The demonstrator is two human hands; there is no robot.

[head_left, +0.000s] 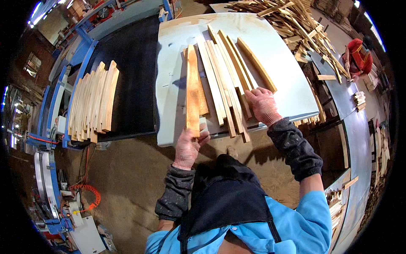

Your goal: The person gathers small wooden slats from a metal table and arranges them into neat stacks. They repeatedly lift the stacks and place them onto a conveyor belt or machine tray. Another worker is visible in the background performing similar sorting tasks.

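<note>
My left hand [190, 148], in a pale work glove, grips the near end of a wooden strip [192, 91] that points away from me over the light-coloured tabletop [177, 36]. A second, browner strip [202, 99] lies partly under it. To the right, several strips [220, 80] lie loosely side by side, some ends jutting past the near edge. My gloved right hand [264, 105] has its fingers curled round the near end of one strip on the right of this group; the palm side is hidden. Beyond that hand lies a separate strip [256, 64].
Left of the tabletop, a row of strips [93, 101] rests on a black belt surface [133, 80] beside a blue machine frame [86, 46]. A big heap of wood [292, 27] stands at the far right. A person in red [359, 57] works by a long grey bench [353, 127].
</note>
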